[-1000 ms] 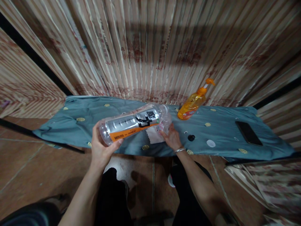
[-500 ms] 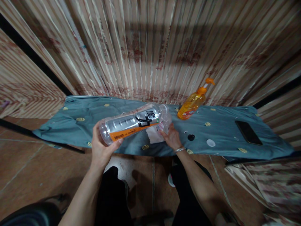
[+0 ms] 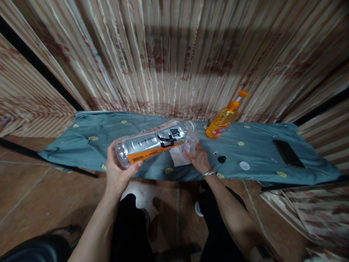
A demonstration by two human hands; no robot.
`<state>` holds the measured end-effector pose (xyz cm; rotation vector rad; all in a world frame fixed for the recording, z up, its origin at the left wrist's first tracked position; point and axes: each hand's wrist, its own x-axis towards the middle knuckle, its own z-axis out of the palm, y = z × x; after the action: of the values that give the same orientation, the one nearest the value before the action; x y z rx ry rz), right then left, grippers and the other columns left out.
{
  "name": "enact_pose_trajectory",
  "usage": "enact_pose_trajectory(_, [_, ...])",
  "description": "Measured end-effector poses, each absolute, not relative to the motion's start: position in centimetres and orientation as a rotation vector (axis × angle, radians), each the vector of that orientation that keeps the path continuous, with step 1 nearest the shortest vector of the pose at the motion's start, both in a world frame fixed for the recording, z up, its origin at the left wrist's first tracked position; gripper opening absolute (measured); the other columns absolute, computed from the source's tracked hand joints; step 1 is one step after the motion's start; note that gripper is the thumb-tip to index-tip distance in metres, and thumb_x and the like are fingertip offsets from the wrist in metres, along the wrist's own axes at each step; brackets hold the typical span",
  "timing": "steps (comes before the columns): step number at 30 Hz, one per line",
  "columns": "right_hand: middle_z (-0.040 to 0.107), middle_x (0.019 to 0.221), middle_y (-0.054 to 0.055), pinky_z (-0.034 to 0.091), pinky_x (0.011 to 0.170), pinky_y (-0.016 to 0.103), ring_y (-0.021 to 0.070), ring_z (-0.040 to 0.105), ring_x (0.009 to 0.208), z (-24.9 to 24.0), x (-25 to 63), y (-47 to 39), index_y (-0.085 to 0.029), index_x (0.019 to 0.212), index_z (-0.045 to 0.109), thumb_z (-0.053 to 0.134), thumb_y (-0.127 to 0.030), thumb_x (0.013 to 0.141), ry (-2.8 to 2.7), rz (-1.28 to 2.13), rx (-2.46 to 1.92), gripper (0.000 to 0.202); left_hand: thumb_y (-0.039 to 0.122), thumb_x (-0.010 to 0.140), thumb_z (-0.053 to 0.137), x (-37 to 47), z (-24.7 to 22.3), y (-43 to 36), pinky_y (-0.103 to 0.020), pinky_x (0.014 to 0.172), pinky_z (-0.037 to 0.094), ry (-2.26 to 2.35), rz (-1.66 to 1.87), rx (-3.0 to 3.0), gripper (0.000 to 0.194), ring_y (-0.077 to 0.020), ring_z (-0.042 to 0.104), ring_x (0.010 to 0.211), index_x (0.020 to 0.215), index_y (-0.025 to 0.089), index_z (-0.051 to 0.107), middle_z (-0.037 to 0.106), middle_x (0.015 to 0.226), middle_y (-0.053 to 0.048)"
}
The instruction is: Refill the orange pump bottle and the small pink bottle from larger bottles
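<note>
My left hand (image 3: pixel 120 168) is wrapped round the base of a clear plastic bottle (image 3: pixel 154 140) with a silver and orange label. The bottle lies nearly level, its neck tilted slightly up to the right. At its mouth is a smaller clear plastic container (image 3: pixel 193 140), gripped by my right hand (image 3: pixel 200 159); its exact kind I cannot make out. The bottle's mouth overlaps the container's top. Below them a white cloth (image 3: pixel 180 158) with a zigzag edge lies on the table, partly hidden by the container and my right hand.
An orange pump bottle (image 3: pixel 222 122) stands behind my right hand. To the right lie a small black cap (image 3: pixel 221 159), a white disc (image 3: pixel 244 166) and a black phone (image 3: pixel 288 153). A teal patterned cloth (image 3: pixel 89 153) covers the narrow table. Pleated curtains (image 3: pixel 174 54) hang behind it.
</note>
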<state>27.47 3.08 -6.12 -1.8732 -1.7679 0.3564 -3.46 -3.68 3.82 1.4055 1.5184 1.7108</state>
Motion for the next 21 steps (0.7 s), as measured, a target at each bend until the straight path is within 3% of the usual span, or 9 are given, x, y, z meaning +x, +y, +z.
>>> enact_pose_trajectory(13, [0.087, 0.127, 0.019, 0.067, 0.097, 0.046, 0.0344, 0.086, 0.110, -5.91, 27.40, 3.02, -0.019, 0.145, 0.059, 0.076, -0.037, 0.103, -1.761, 0.394, -1.889, 0.048, 0.065, 0.051, 0.104, -3.59, 3.58, -3.59, -0.052, 0.106, 0.069, 1.527, 1.717, 1.383, 0.100, -0.0394, 0.077, 0.126, 0.134, 0.025, 0.064, 0.076, 0.137, -0.014])
enact_pose_trajectory(21, [0.087, 0.123, 0.021, 0.068, 0.091, 0.045, 0.0354, 0.086, 0.103, -6.03, 27.48, 3.10, -0.018, 0.144, 0.060, 0.075, -0.040, 0.103, -1.769, 0.381, -1.871, 0.050, 0.067, 0.049, 0.104, -3.40, 3.50, -3.40, -0.050, 0.105, 0.069, 1.528, 1.743, 1.360, 0.102, -0.0393, 0.077, 0.127, 0.133, 0.024, 0.065, 0.077, 0.137, -0.015])
